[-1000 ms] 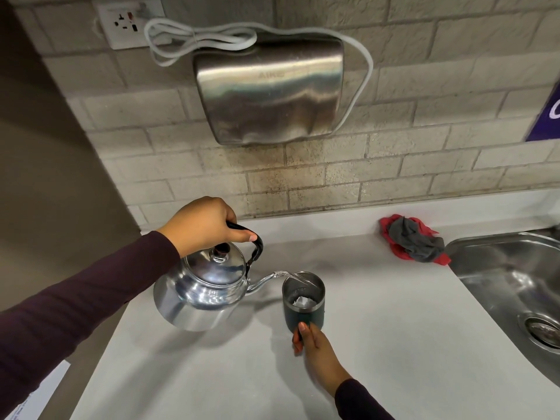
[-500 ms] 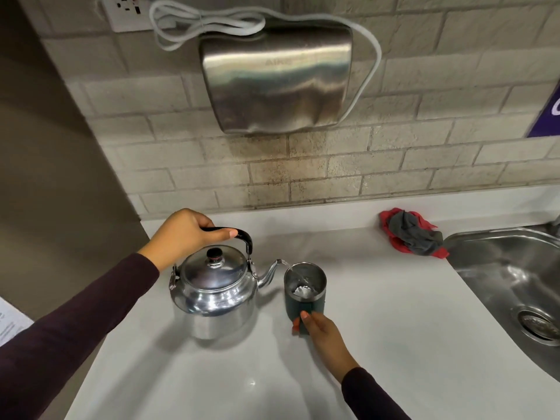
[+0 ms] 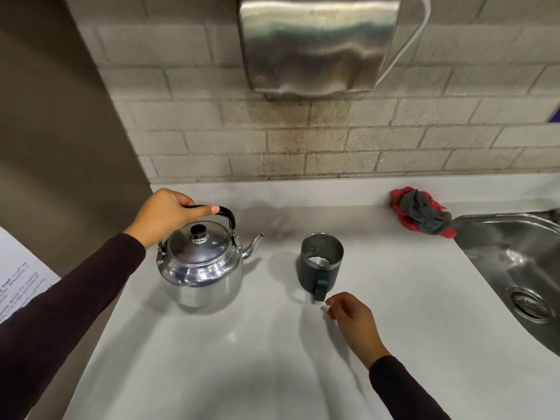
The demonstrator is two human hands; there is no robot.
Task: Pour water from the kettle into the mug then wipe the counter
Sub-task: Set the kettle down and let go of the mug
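Observation:
A shiny steel kettle (image 3: pixel 201 268) stands upright on the white counter (image 3: pixel 272 353), its spout pointing right. My left hand (image 3: pixel 165 215) grips its black handle from the left. To its right stands a dark green mug (image 3: pixel 319 265) with water in it, its handle turned toward me. My right hand (image 3: pixel 353 316) hovers just in front of the mug handle, fingers loosely apart, touching nothing. A crumpled red and grey cloth (image 3: pixel 422 212) lies at the back right of the counter.
A steel sink (image 3: pixel 515 268) is set into the counter at the right. A steel hand dryer (image 3: pixel 315 43) hangs on the brick wall above. The counter's left edge runs beside a brown wall, with a printed sheet (image 3: pixel 18 274) below it.
The kettle came down from its pouring tilt and now stands upright, apart from the mug. My right hand has let go of the mug and drawn back.

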